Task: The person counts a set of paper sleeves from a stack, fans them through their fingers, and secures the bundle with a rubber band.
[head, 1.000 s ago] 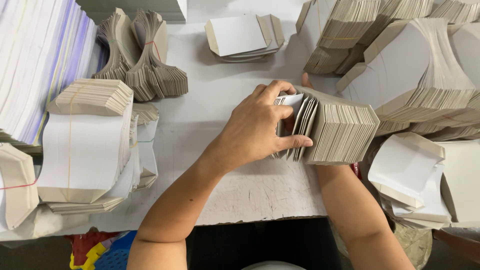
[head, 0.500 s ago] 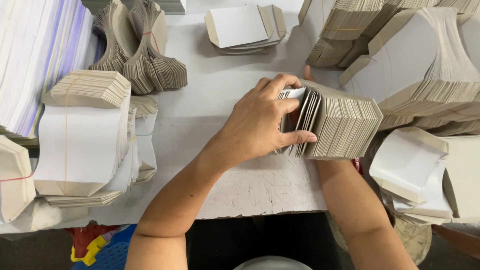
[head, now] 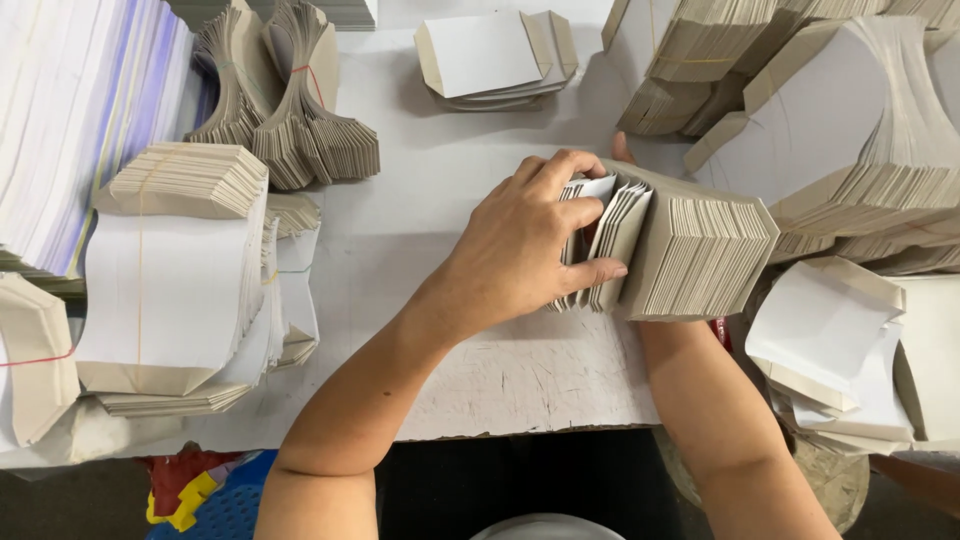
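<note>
On the surface (head: 420,230), centre right: stack of folded card blanks (head: 690,255), left hand (head: 520,245) on its left end, right hand (head: 622,148) behind. Banded bundle of blanks (head: 170,270) at left. Small pile of blanks (head: 495,55) at back. Loose blanks (head: 830,340) at right.

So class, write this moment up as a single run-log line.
left hand: fingers parting the cardboard stack | right hand: mostly hidden behind stack | surface: white table | nearby: banded bundle

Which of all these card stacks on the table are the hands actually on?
The card stack standing on edge at centre right; the left hand fans its near end. Every other stack lies untouched.
</note>
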